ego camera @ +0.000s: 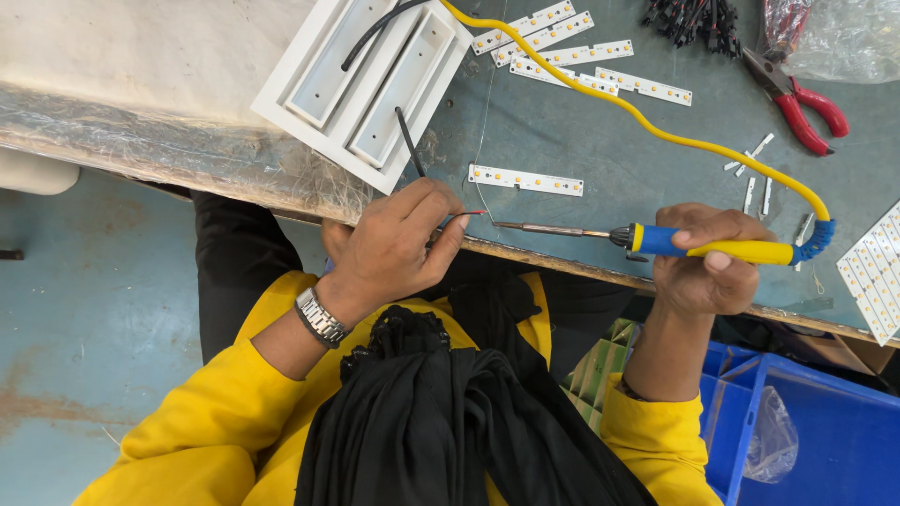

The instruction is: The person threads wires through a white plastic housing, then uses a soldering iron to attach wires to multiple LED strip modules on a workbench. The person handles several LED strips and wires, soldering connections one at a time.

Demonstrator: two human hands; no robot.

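1. Pinching thin red-tipped wire [466, 215] between thumb and fingers of left hand [398, 245], fingers curled tight, metal wristwatch [320, 318] sitting on that wrist.
2. Gripping soldering iron [698, 245] in right hand [708, 265], fist closed round blue-and-yellow handle, thumb lying along top; iron lying roughly level, metal tip pointing left toward wire end, just short of it, contact hard to tell.
3. Hovering both hands at near edge of grey-green workbench [600, 150], yellow sleeves and black cloth showing below.
4. Lying just beyond wire: single white LED strip [525, 179] flat on bench; black cable [409, 141] running up from left hand toward white rectangular fixture housing [364, 80].
5. Trailing from iron's handle: yellow cord [656, 131], curving up and left across bench and over housing corner.
6. Sitting farther back: several more LED strips [581, 56] in loose pile, red-handled pliers [797, 98] at right, bunch of black parts [694, 19] and clear plastic bag [834, 33] at top edge.
7. Showing at right edge: white LED panel [877, 272]; blue plastic bin [806, 431] below bench.
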